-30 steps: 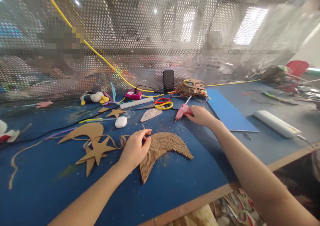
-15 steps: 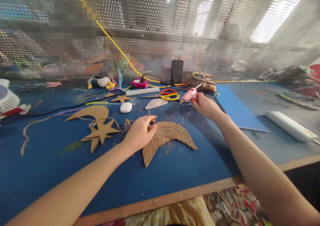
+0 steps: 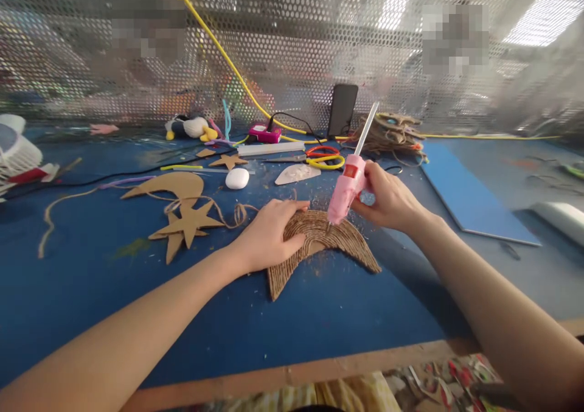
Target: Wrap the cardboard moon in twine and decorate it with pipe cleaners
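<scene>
A crescent-shaped cardboard moon wrapped in jute twine (image 3: 340,241) lies on the blue table top (image 3: 137,314). My left hand (image 3: 269,232) rests flat on the crescent's left part, fingers stretched over it. My right hand (image 3: 387,196) is wrapped round a pink hot glue gun (image 3: 347,187), tilted nozzle down, with its tip at the crescent's top edge. A white glue stick pokes out of the gun's back.
Plain cardboard moon (image 3: 171,185) and stars (image 3: 187,224) with loose twine lie to the left. Behind are a white pebble (image 3: 237,178), scissors (image 3: 323,156), a phone (image 3: 342,110), a twine bundle (image 3: 387,133), a blue mat (image 3: 469,196) and a perforated metal screen (image 3: 292,47).
My right hand lifted the glue gun off the table and brought it down to the crescent. My left hand slid further onto the crescent.
</scene>
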A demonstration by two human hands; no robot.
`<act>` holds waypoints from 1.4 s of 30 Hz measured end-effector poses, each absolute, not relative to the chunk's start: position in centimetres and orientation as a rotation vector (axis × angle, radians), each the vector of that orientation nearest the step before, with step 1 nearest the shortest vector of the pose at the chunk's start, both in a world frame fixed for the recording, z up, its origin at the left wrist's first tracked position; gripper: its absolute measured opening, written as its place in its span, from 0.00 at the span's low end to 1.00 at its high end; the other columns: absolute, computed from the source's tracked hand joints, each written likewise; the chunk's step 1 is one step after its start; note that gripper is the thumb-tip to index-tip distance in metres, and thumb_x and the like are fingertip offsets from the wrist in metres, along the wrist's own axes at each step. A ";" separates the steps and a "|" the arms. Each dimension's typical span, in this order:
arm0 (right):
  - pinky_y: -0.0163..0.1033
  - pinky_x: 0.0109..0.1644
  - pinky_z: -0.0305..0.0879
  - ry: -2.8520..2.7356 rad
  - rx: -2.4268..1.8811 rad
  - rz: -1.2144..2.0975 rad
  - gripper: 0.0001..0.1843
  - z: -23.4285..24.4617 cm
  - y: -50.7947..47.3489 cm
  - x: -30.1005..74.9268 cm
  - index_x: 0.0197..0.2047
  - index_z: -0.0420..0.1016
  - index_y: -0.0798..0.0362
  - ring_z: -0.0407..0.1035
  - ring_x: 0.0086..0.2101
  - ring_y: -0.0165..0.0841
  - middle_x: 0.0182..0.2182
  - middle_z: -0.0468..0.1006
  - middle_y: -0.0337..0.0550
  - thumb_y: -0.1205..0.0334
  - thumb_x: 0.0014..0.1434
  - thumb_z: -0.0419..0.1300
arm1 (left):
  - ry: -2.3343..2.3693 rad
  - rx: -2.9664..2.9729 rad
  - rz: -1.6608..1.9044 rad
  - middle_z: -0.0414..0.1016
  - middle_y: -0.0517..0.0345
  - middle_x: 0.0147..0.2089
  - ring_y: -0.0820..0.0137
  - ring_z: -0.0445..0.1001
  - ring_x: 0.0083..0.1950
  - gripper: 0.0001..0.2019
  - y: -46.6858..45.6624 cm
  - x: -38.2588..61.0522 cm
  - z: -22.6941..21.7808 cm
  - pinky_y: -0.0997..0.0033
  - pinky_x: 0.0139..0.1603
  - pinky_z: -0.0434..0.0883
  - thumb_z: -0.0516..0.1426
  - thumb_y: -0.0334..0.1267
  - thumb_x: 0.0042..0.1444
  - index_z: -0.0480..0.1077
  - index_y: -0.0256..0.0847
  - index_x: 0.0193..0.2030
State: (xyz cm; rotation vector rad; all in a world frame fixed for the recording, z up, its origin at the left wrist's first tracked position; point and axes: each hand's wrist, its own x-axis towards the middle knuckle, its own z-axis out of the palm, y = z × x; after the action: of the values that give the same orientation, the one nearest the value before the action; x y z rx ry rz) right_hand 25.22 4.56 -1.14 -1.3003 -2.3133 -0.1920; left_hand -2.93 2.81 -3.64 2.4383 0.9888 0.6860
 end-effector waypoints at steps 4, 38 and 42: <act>0.48 0.39 0.67 -2.365 -1.218 -0.301 0.14 -1.1 4.2 24.8 0.43 0.64 0.50 0.67 0.34 0.39 0.34 0.69 0.47 0.48 0.63 0.54 | 1.040 2.421 0.655 0.72 0.50 0.60 0.56 0.68 0.59 0.24 2.9 -2.8 -3.9 0.48 0.62 0.65 0.57 0.36 0.59 0.64 0.42 0.63; 0.55 0.43 0.66 -2.390 -0.939 -0.455 0.09 -1.6 4.4 24.2 0.48 0.67 0.49 0.67 0.41 0.45 0.39 0.72 0.49 0.58 0.66 0.52 | 1.131 2.502 0.579 0.74 0.54 0.60 0.58 0.67 0.58 0.24 2.8 -2.5 -4.0 0.57 0.60 0.66 0.57 0.43 0.61 0.66 0.39 0.62; 0.55 0.44 0.65 -2.384 -0.919 -0.421 0.08 -1.7 4.5 24.2 0.47 0.67 0.49 0.67 0.41 0.46 0.39 0.72 0.49 0.59 0.66 0.53 | 1.130 2.504 0.575 0.74 0.54 0.60 0.58 0.68 0.58 0.24 2.8 -2.5 -3.9 0.56 0.60 0.66 0.57 0.43 0.61 0.66 0.40 0.62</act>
State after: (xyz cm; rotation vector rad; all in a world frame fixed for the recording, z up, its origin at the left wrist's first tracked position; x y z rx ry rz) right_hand 24.24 4.54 -1.69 -0.9186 -2.3836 -0.4212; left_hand -2.51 2.78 -3.90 2.5040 1.1301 0.5747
